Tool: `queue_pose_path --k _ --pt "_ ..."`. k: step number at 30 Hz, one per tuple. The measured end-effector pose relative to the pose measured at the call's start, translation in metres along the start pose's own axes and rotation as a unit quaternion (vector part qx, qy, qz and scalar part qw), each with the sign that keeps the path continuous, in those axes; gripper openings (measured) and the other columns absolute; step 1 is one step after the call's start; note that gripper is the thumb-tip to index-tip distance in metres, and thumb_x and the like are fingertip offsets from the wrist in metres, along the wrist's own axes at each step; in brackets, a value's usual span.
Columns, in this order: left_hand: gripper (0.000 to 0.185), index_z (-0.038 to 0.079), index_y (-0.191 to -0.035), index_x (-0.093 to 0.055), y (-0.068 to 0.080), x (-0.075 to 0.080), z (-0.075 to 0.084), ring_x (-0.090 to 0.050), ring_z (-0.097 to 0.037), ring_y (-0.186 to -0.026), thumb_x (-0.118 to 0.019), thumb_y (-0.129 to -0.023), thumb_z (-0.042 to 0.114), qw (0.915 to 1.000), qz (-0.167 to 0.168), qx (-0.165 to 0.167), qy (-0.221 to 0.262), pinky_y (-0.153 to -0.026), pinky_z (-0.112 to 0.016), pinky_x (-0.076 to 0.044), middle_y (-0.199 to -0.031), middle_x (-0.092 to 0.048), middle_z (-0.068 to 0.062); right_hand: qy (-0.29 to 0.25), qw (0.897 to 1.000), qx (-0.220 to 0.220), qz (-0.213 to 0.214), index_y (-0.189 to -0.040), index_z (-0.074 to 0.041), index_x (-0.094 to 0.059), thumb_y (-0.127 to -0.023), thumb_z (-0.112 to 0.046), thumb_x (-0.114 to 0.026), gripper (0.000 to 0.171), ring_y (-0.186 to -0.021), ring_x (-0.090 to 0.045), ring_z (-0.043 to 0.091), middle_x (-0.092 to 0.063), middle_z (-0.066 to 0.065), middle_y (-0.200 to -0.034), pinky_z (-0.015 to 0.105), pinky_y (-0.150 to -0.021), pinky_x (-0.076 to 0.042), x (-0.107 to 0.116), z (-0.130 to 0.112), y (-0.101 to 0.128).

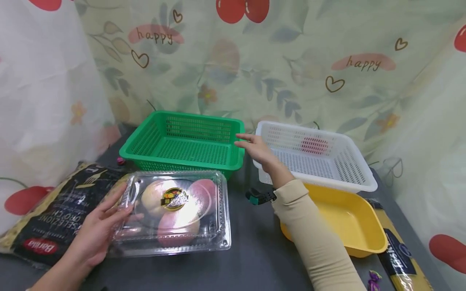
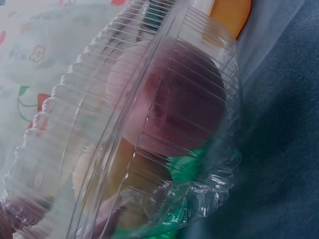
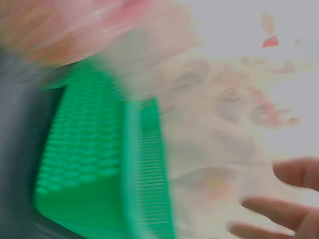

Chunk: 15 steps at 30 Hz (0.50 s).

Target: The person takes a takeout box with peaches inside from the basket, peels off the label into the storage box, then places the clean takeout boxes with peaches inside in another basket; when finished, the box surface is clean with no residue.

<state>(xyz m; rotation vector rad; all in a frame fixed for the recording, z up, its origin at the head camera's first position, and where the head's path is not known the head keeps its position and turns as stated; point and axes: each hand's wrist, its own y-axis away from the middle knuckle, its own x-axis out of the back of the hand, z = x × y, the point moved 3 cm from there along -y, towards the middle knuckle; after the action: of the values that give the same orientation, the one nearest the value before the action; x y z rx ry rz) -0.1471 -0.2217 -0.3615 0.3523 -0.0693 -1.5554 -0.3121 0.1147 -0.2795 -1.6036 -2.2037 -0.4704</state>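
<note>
A dark grey tabletop (image 1: pixel 251 250) is seen bearing a green perforated plastic basket (image 1: pixel 183 141), with a clear plastic clamshell box of peaches (image 1: pixel 174 212) lying just before it. The box's left end is touched by the left hand (image 1: pixel 96 232), fingers straight. The right hand (image 1: pixel 256 149) is held above the basket's right rim, fingers relaxed and empty.

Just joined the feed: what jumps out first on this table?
The clear clamshell of peaches at front centre, with the left hand resting on its left edge. Behind it stands an empty green basket, toward whose right rim the right hand reaches with fingers open. A white basket and a yellow tray sit to the right.
</note>
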Motion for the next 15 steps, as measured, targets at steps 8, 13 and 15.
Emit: queue_pose_path --k 8,13,15 --pt "0.068 0.038 -0.146 -0.022 -0.006 -0.014 -0.01 -0.064 -0.004 -0.081 -0.057 -0.093 0.014 0.9987 0.0 -0.019 -0.048 -0.067 -0.022 -0.054 -0.099 -0.058 0.014 0.068 0.985 0.102 -0.124 -0.137 -0.006 -0.046 -0.095 -0.023 -0.053 0.046 -0.126 -0.049 0.026 -0.047 0.011 -0.141 0.045 -0.105 -0.04 0.026 -0.022 0.042" --pt "0.071 0.031 -0.148 -0.021 -0.009 -0.027 -0.015 -0.057 -0.001 -0.086 -0.06 -0.091 0.017 0.9965 0.003 0.009 -0.082 -0.07 -0.023 -0.054 -0.105 -0.054 0.014 0.128 0.975 0.107 -0.145 -0.135 -0.008 -0.05 -0.091 -0.025 -0.061 0.048 -0.116 -0.057 0.022 -0.053 0.01 -0.136 0.041 -0.098 -0.046 0.025 -0.022 0.062" --pt "0.072 0.026 -0.149 -0.02 -0.01 -0.033 -0.016 -0.059 -0.001 -0.087 -0.06 -0.091 0.014 0.9975 -0.002 0.011 -0.07 -0.072 -0.025 -0.056 -0.106 -0.056 0.015 0.147 0.97 0.109 -0.157 -0.134 -0.008 -0.051 -0.09 -0.026 -0.063 0.049 -0.113 -0.059 0.02 -0.055 0.009 -0.134 0.039 -0.094 -0.049 0.021 -0.02 0.069"
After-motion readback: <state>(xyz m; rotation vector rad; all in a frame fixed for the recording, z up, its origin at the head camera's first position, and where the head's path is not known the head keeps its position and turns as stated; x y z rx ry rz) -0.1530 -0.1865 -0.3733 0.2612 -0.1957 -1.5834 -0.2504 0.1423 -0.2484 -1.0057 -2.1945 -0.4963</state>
